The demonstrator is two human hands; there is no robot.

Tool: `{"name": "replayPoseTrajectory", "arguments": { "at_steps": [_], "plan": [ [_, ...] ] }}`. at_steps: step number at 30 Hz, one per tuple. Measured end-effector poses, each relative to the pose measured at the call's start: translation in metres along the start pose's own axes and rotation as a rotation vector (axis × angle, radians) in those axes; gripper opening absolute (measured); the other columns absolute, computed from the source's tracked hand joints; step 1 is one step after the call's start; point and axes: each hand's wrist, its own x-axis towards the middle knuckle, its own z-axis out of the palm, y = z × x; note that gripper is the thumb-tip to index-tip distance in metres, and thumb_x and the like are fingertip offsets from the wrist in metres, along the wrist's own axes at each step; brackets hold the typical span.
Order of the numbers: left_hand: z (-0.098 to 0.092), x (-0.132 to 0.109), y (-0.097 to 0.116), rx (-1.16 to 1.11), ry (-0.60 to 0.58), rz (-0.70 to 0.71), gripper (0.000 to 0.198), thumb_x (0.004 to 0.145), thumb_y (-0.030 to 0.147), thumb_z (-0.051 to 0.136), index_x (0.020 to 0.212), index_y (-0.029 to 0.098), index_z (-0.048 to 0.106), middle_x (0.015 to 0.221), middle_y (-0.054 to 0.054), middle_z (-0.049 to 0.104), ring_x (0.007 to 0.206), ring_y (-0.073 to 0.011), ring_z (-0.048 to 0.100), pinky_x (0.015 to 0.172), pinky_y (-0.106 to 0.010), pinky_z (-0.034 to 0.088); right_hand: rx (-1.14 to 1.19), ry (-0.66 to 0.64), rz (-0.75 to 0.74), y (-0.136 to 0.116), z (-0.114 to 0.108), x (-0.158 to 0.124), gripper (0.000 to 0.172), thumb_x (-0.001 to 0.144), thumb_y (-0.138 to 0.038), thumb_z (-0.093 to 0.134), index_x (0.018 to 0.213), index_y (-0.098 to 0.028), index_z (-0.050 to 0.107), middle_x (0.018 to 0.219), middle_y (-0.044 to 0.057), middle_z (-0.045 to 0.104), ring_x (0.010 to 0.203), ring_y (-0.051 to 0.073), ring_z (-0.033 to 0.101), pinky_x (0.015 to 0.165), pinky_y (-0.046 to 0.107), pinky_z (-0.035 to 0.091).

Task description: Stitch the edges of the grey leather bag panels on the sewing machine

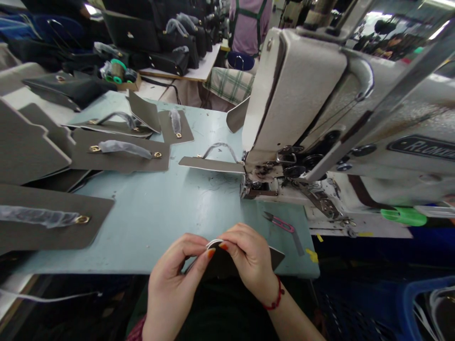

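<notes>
At the front edge of the table, my left hand and my right hand pinch the pale-edged rim of a dark grey bag panel between thumbs and fingers. The panel bows upward between the thumbs; one corner sticks out past my right hand, and much of it is hidden by the hands. Pink-handled thread snips lie on the table beyond my right hand. Further back, a grey panel with a wrapped handle lies with its right end against the sewing machine's stitching area.
The sewing machine fills the right side. Several grey panels with plastic-wrapped handles lie on the left of the pale blue table. Black bags stand on tables behind, near a person in a purple top. A blue basket is at lower right.
</notes>
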Motion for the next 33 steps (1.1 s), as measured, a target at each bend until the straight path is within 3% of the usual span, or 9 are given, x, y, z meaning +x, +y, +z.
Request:
{"name": "replayPoseTrajectory", "arguments": {
  "at_steps": [10, 20, 27, 33],
  "plan": [
    [0.002, 0.001, 0.012, 0.036, -0.030, 0.111, 0.014, 0.087, 0.009, 0.063, 0.082, 0.023, 0.063, 0.083, 0.001, 0.067, 0.078, -0.0121, 0.066, 0.069, -0.021, 0.053, 0.084, -0.029, 0.071, -0.015, -0.008, 0.000, 0.013, 0.096, -0.022, 0.059, 0.098, -0.020, 0.072, 0.085, 0.004, 0.070, 0.079, 0.016, 0.063, 0.072, 0.027, 0.047],
    [0.001, -0.004, 0.024, -0.010, -0.035, 0.123, 0.011, 0.086, 0.013, 0.064, 0.087, 0.024, 0.062, 0.081, 0.002, 0.067, 0.075, -0.0119, 0.066, 0.068, -0.019, 0.054, 0.085, 0.023, -0.009, -0.025, -0.012, -0.012, 0.011, 0.095, -0.021, 0.060, 0.093, -0.020, 0.071, 0.079, 0.003, 0.068, 0.072, 0.016, 0.060, 0.069, 0.028, 0.045],
    [0.000, -0.008, 0.028, -0.028, -0.169, 0.127, 0.009, 0.089, 0.014, 0.061, 0.086, 0.022, 0.064, 0.079, -0.001, 0.065, 0.074, -0.0136, 0.064, 0.068, -0.022, 0.052, 0.079, -0.025, 0.004, -0.032, -0.017, -0.019, 0.012, 0.096, -0.023, 0.059, 0.095, -0.020, 0.070, 0.082, 0.004, 0.067, 0.076, 0.017, 0.061, 0.070, 0.028, 0.046],
    [-0.001, -0.011, 0.033, 0.007, -0.251, 0.111, 0.011, 0.092, 0.019, 0.057, 0.083, 0.022, 0.062, 0.077, 0.000, 0.063, 0.072, -0.0133, 0.062, 0.067, -0.022, 0.051, 0.068, 0.037, -0.034, -0.041, -0.012, -0.022, 0.013, 0.096, -0.025, 0.059, 0.089, -0.019, 0.069, 0.076, 0.003, 0.066, 0.072, 0.015, 0.059, 0.069, 0.028, 0.044]
  ]
}}
